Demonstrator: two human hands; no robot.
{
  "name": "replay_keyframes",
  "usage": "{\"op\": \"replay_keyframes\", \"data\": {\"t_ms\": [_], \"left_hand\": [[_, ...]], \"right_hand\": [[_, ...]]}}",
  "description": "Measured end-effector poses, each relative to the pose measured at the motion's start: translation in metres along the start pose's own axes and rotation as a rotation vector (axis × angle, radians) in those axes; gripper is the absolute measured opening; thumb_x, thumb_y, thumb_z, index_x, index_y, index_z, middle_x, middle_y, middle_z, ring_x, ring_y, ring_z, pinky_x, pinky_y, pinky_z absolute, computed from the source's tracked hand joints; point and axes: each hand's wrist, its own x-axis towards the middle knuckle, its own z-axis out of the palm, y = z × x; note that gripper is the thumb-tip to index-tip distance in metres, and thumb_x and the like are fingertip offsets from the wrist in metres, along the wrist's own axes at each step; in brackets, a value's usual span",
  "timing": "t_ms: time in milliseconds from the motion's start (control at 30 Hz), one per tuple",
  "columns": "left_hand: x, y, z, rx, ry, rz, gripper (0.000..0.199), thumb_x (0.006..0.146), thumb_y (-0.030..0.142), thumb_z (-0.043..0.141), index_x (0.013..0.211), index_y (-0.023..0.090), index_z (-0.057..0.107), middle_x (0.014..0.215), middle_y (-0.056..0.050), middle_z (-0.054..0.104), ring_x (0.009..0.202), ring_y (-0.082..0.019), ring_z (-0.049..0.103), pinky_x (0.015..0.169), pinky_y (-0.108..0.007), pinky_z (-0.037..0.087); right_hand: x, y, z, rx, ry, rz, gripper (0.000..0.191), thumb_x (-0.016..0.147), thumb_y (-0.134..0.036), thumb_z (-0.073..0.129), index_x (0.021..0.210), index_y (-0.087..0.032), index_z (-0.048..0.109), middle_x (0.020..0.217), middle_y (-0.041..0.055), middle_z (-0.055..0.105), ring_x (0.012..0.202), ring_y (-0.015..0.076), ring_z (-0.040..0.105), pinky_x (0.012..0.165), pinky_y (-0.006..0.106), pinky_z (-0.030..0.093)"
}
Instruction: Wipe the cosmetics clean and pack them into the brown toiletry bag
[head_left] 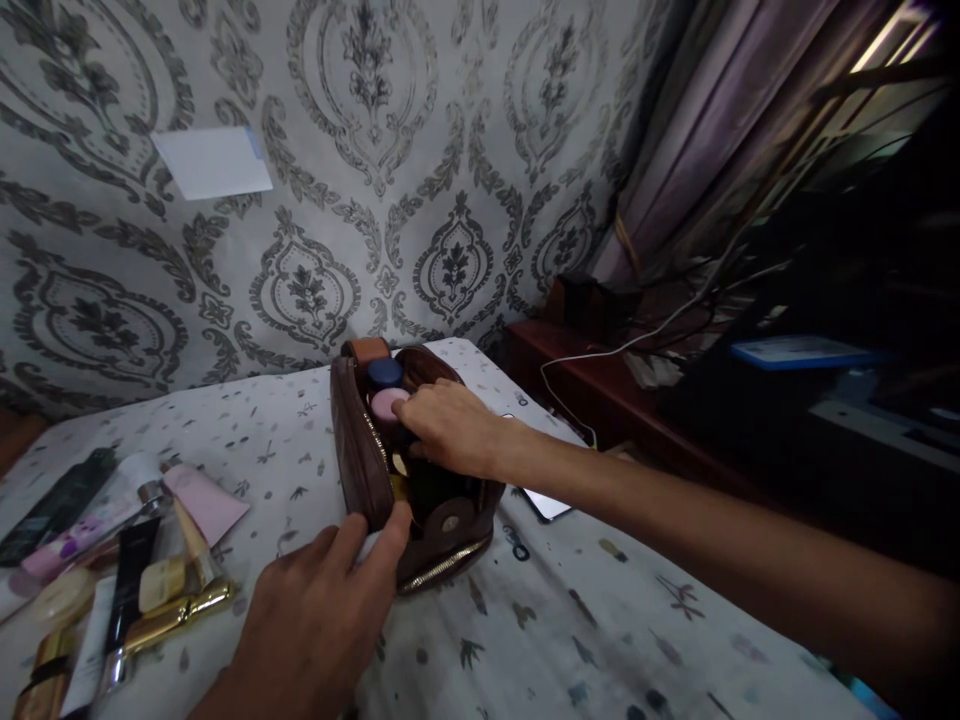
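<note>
An unzipped brown leather toiletry bag stands on the patterned bedsheet, its mouth spread wide. My left hand pinches the near left rim of the bag between thumb and fingers. Inside the bag, my right hand reaches down with curled fingers. One finger touches the edge of a round pink lid; whatever the other fingertips hold is hidden. Behind the pink lid sits a dark blue lid. Something yellow shows lower in the bag, too dark to name.
Several cosmetics lie at the left, among them a pink tube, a black tube and a gold tube. A phone lies right of the bag. A white cable crosses a red ledge. The patterned wall rises behind.
</note>
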Motion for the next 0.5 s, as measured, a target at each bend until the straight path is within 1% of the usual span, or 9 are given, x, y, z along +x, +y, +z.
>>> {"op": "replay_keyframes", "data": {"t_ms": [133,200,300,367,433,500], "left_hand": [[-0.001,0.001,0.0,0.004,-0.03,-0.01,0.045,0.085,0.01,0.05,0.128,0.022,0.054,0.077,0.001,0.062,0.058,-0.016,0.064,0.045,-0.025,0.047],[-0.002,0.001,0.001,0.0,-0.027,-0.008,0.047,0.085,0.01,0.05,0.13,0.023,0.053,0.078,0.001,0.061,0.058,-0.015,0.064,0.046,-0.024,0.047],[-0.003,0.001,0.002,-0.014,-0.021,-0.016,0.048,0.086,0.011,0.051,0.133,0.024,0.052,0.079,0.0,0.061,0.06,-0.014,0.064,0.048,-0.022,0.046],[-0.003,0.002,0.002,-0.013,-0.024,-0.023,0.049,0.086,0.012,0.052,0.133,0.025,0.052,0.079,0.0,0.061,0.06,-0.015,0.063,0.047,-0.022,0.046],[-0.003,0.003,0.001,0.005,-0.035,-0.034,0.05,0.085,0.011,0.053,0.133,0.026,0.052,0.078,0.0,0.061,0.059,-0.015,0.063,0.046,-0.023,0.046],[-0.002,0.003,0.0,0.014,-0.051,-0.041,0.052,0.084,0.01,0.055,0.133,0.026,0.052,0.078,0.0,0.061,0.058,-0.015,0.063,0.046,-0.023,0.046]], "right_hand": [[0.001,-0.001,0.004,-0.033,0.015,-0.005,0.023,0.087,-0.024,0.058,0.107,-0.013,0.06,0.099,0.0155,0.071,0.102,0.0298,0.066,0.076,0.035,0.043],[0.001,-0.001,0.004,-0.035,0.015,-0.004,0.022,0.087,-0.023,0.059,0.106,-0.013,0.061,0.1,0.0153,0.071,0.103,0.0303,0.064,0.077,0.035,0.043],[0.0,0.001,-0.003,-0.012,-0.022,-0.019,0.021,0.085,-0.021,0.063,0.104,-0.012,0.062,0.104,0.0139,0.07,0.104,0.0286,0.062,0.079,0.033,0.042],[-0.002,0.005,-0.009,0.018,-0.033,-0.033,0.017,0.085,-0.021,0.063,0.1,-0.013,0.064,0.105,0.0127,0.069,0.103,0.0265,0.062,0.078,0.032,0.041],[-0.003,0.009,-0.014,0.04,-0.013,-0.026,0.013,0.087,-0.021,0.061,0.096,-0.013,0.065,0.104,0.012,0.069,0.101,0.0249,0.062,0.076,0.031,0.041],[-0.004,0.011,-0.015,0.034,0.011,-0.001,0.013,0.087,-0.024,0.062,0.094,-0.013,0.066,0.103,0.0117,0.068,0.1,0.0248,0.062,0.075,0.031,0.041]]}}
